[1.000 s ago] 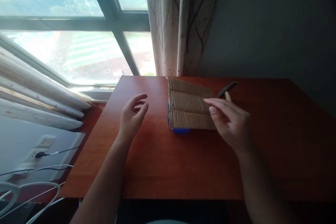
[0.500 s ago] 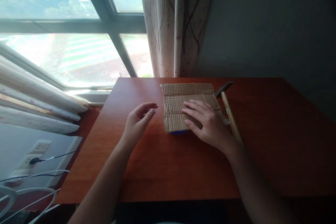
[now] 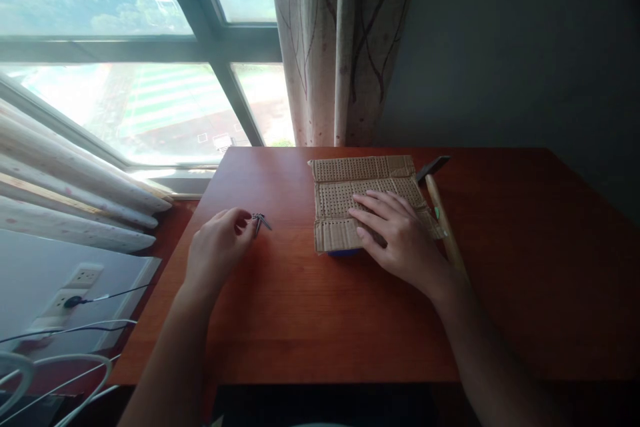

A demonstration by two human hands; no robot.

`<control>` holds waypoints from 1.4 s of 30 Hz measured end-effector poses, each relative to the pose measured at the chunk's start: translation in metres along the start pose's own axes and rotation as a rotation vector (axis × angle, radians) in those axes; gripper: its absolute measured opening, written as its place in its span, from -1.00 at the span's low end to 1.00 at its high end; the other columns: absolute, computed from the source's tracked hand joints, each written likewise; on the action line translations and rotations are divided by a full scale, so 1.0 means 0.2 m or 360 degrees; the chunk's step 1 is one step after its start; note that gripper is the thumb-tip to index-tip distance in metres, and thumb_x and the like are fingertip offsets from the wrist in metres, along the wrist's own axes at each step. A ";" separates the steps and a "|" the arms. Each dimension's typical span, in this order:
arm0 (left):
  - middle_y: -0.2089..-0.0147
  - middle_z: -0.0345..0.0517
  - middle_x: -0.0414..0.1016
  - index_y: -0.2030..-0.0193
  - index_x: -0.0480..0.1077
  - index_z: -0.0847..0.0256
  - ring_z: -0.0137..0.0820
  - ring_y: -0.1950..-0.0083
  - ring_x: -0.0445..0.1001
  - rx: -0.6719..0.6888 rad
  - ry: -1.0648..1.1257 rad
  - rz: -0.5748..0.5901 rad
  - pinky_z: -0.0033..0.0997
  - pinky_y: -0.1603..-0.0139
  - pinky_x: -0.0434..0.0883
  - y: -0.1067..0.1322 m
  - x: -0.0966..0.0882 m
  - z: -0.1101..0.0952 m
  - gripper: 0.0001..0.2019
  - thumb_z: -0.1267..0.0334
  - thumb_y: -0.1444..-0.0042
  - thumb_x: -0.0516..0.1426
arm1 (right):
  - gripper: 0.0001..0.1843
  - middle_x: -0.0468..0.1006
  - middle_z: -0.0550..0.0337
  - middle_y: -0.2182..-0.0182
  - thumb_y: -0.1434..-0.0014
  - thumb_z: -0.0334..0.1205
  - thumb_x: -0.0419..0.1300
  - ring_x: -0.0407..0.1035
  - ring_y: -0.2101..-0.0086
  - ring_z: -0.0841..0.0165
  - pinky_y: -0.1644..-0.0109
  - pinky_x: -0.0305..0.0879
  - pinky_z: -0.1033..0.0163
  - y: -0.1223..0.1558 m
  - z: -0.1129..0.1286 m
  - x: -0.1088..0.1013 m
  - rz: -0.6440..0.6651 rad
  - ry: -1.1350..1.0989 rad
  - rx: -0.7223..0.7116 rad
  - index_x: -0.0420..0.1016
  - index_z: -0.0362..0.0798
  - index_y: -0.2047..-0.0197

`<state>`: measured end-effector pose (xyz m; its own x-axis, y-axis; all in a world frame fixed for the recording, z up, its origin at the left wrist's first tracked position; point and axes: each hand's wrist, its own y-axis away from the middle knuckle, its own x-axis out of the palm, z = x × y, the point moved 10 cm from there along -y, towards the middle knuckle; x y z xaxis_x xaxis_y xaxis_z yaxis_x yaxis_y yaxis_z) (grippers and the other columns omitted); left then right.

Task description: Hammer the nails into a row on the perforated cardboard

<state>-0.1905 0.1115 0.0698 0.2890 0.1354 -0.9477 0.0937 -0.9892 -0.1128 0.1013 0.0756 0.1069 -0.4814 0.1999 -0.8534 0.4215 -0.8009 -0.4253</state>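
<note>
A perforated brown cardboard sheet (image 3: 350, 193) lies on the red-brown table (image 3: 310, 320), over a blue object (image 3: 344, 252) that peeks out at its near edge. My right hand (image 3: 397, 240) rests flat on the cardboard with fingers spread. A hammer (image 3: 443, 213) with a wooden handle lies just right of the cardboard, beside that hand. My left hand (image 3: 217, 250) is down on the table to the left, fingers curled at a small cluster of dark nails (image 3: 260, 220); whether it pinches one I cannot make out.
A window and a patterned curtain (image 3: 345, 47) rise behind the table's far edge. Rolled pale fabric (image 3: 75, 207) lies on the sill at left. A wall socket with a plugged cable (image 3: 70, 293) and white cords sit lower left.
My left hand has dropped leftward onto the table and curled at the nails. My right hand stays pressed flat on the cardboard, which settled level after being tilted a second ago.
</note>
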 end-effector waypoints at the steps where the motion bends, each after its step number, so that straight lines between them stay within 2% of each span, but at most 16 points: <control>1: 0.26 -0.07 0.58 0.22 0.50 0.14 -0.21 0.24 0.53 -0.0033 -0.0066 0.0044 -0.31 0.32 0.26 0.00 0.01 0.03 -0.72 0.00 -0.19 0.10 | -0.63 0.49 0.14 -0.24 -0.36 -0.24 0.09 0.30 -0.26 0.14 -0.40 0.15 -0.17 0.00 0.00 0.00 0.0001 0.0003 -0.0003 0.56 0.03 -0.16; 5: 0.23 -0.08 0.59 0.24 0.46 0.11 -0.19 0.23 0.54 -0.0062 -0.0148 0.0154 -0.31 0.34 0.23 0.02 0.07 0.05 -0.72 -0.03 -0.20 0.08 | -0.63 0.49 0.13 -0.25 -0.36 -0.24 0.09 0.29 -0.27 0.13 -0.40 0.15 -0.18 0.00 -0.01 0.00 0.0002 0.0004 0.0000 0.55 0.01 -0.16; 12: 0.14 -0.01 0.56 0.21 0.40 0.13 -0.15 0.21 0.55 -0.0046 -0.0330 0.0082 -0.30 0.35 0.22 0.01 0.09 0.00 -0.74 0.00 -0.24 0.05 | -0.62 0.49 0.14 -0.25 -0.36 -0.24 0.09 0.30 -0.26 0.12 -0.38 0.17 -0.20 0.01 -0.01 0.01 0.0004 -0.0001 -0.0014 0.54 0.04 -0.18; 22: 0.10 -0.01 0.59 0.13 0.42 0.14 -0.17 0.18 0.57 -0.0035 -0.0267 0.0025 -0.31 0.32 0.28 0.00 0.10 0.00 -0.80 0.12 -0.25 0.04 | -0.62 0.48 0.14 -0.25 -0.36 -0.24 0.08 0.29 -0.27 0.13 -0.39 0.17 -0.17 0.01 -0.01 0.01 0.0001 0.0008 -0.0017 0.54 0.02 -0.18; 27: 0.12 -0.08 0.62 0.09 0.44 0.11 -0.22 0.15 0.58 -0.0041 -0.0112 0.0026 -0.35 0.29 0.32 0.01 0.09 0.01 -0.80 0.15 -0.22 0.08 | -0.62 0.49 0.13 -0.25 -0.37 -0.23 0.08 0.29 -0.27 0.13 -0.38 0.18 -0.18 0.01 0.00 0.00 -0.0003 0.0003 -0.0013 0.54 0.03 -0.17; 31: 0.06 -0.05 0.60 0.07 0.47 0.13 -0.22 0.11 0.57 -0.0038 -0.0091 0.0004 -0.32 0.23 0.35 0.02 0.08 0.00 -0.74 0.09 -0.24 0.07 | -0.62 0.50 0.13 -0.24 -0.36 -0.24 0.08 0.30 -0.26 0.12 -0.37 0.19 -0.20 0.01 0.00 0.00 -0.0010 -0.0012 -0.0012 0.54 0.06 -0.18; 36: -0.08 0.09 0.53 -0.09 0.45 0.17 -0.02 -0.10 0.48 0.0064 -0.0346 -0.0119 -0.16 0.02 0.36 0.01 0.06 -0.05 -0.55 -0.08 -0.24 0.08 | -0.62 0.50 0.13 -0.24 -0.36 -0.24 0.08 0.30 -0.26 0.12 -0.37 0.19 -0.20 0.01 -0.01 0.01 -0.0005 -0.0006 -0.0022 0.53 0.05 -0.18; 39: -0.12 0.12 0.52 -0.17 0.40 0.20 0.01 -0.10 0.48 0.0082 -0.0391 -0.0030 -0.12 -0.01 0.35 0.01 0.10 -0.05 -0.46 -0.13 -0.20 0.10 | -0.62 0.49 0.12 -0.25 -0.36 -0.24 0.08 0.30 -0.26 0.12 -0.38 0.19 -0.19 0.01 0.00 0.00 -0.0007 -0.0006 -0.0022 0.54 0.02 -0.18; 42: -0.13 0.11 0.51 -0.19 0.38 0.20 -0.01 -0.09 0.49 0.0079 -0.0397 0.0020 -0.13 -0.01 0.35 0.01 0.12 -0.05 -0.48 -0.08 -0.21 0.10 | -0.62 0.49 0.13 -0.24 -0.36 -0.24 0.08 0.30 -0.26 0.13 -0.38 0.18 -0.20 0.00 0.00 0.00 -0.0018 -0.0023 -0.0018 0.54 0.06 -0.18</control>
<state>-0.1747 0.1127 0.0496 0.0451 0.1113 -0.9928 0.0428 -0.9931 -0.1094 0.1018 0.0750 0.1069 -0.4972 0.2004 -0.8442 0.4246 -0.7923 -0.4382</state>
